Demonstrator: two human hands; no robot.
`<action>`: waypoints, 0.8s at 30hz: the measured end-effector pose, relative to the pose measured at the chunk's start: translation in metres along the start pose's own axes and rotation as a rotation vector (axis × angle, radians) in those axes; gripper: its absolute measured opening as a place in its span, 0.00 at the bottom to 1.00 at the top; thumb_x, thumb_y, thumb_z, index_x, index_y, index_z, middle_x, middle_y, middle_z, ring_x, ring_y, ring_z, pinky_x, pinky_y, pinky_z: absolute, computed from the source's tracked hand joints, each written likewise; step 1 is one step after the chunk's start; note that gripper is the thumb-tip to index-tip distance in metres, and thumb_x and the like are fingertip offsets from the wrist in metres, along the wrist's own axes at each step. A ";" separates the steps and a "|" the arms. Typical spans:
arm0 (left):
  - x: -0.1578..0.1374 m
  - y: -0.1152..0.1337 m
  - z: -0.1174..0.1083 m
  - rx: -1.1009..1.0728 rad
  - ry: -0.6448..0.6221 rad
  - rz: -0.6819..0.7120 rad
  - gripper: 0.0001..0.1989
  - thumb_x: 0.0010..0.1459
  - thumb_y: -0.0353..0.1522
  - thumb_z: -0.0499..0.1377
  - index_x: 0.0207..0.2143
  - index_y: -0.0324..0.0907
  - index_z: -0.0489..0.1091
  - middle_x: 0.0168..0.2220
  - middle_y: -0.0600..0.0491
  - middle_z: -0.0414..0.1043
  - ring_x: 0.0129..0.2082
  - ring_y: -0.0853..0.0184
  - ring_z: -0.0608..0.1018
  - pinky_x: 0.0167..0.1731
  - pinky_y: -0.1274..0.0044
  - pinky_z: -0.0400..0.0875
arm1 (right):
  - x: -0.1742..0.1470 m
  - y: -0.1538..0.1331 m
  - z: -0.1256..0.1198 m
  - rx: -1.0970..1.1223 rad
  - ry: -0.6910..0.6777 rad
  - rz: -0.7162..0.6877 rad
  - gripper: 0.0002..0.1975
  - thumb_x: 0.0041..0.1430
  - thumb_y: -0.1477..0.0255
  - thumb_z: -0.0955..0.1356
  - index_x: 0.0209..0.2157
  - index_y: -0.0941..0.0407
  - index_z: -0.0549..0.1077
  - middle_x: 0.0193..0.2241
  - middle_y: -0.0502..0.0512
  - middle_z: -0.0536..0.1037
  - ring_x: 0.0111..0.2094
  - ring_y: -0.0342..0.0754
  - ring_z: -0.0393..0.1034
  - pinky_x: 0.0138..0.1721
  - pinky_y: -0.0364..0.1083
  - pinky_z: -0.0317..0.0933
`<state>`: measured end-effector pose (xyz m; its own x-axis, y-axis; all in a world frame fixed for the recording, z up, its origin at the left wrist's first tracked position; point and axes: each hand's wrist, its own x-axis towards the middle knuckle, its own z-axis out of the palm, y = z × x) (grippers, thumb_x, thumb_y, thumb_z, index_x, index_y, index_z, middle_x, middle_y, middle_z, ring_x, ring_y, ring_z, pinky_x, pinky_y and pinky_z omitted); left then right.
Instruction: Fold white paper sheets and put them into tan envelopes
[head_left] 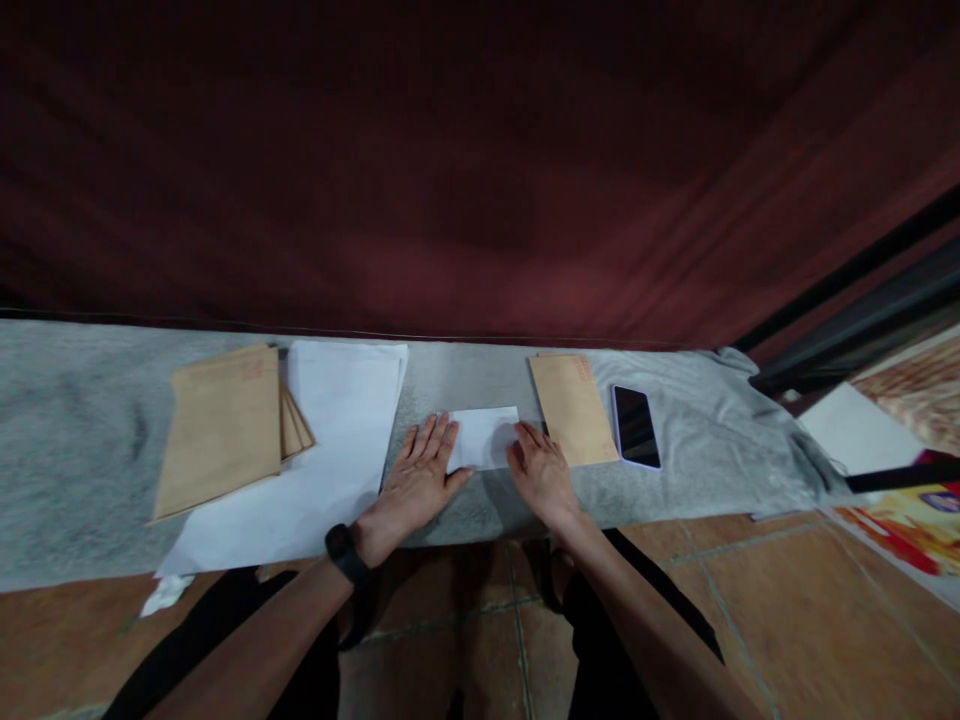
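A small folded sheet of white paper (484,438) lies flat on the grey cloth between my hands. My left hand (421,475) is open, its fingers stretched out over the paper's left end, with a dark band on the wrist. At the right end rests my right hand (541,470), fingers slightly bent and apart, the fingertips touching the paper's edge. Just beyond the right hand are brown envelopes (576,410), one almost covering another. To the left of my left hand lie large white sheets (341,420), partly under a stack of brown envelopes (225,425).
A phone (636,427) with a dark screen lies right of the envelopes. The grey cloth (75,440) covers a long narrow surface against a dark red fabric (480,200). A crumpled white tissue (166,594) is at the front left edge. Tiled floor (750,590) shows below.
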<state>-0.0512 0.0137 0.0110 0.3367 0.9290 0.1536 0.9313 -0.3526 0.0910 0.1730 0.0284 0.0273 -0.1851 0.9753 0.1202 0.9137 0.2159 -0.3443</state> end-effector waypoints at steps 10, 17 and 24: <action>0.001 -0.005 -0.007 0.021 -0.013 0.007 0.31 0.70 0.43 0.44 0.68 0.33 0.55 0.70 0.39 0.53 0.71 0.55 0.55 0.69 0.57 0.49 | -0.003 -0.001 -0.006 0.057 0.043 -0.037 0.24 0.71 0.66 0.58 0.61 0.62 0.69 0.61 0.65 0.71 0.62 0.59 0.65 0.62 0.59 0.59; 0.008 0.022 0.001 -0.014 0.039 0.108 0.29 0.68 0.33 0.43 0.69 0.32 0.51 0.70 0.40 0.53 0.71 0.60 0.54 0.69 0.62 0.51 | -0.005 -0.032 0.014 0.213 -0.017 -0.254 0.29 0.74 0.61 0.52 0.68 0.61 0.59 0.67 0.62 0.62 0.69 0.51 0.54 0.68 0.56 0.53; 0.008 0.026 0.020 0.003 0.035 0.090 0.33 0.64 0.27 0.43 0.71 0.32 0.45 0.71 0.38 0.50 0.72 0.60 0.53 0.68 0.63 0.53 | -0.011 -0.040 0.032 0.074 -0.038 -0.257 0.31 0.75 0.59 0.52 0.70 0.62 0.51 0.70 0.61 0.54 0.71 0.51 0.47 0.71 0.55 0.47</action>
<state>-0.0219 0.0144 -0.0053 0.4138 0.8892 0.1950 0.8981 -0.4338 0.0724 0.1271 0.0107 0.0102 -0.4222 0.8888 0.1784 0.8061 0.4581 -0.3747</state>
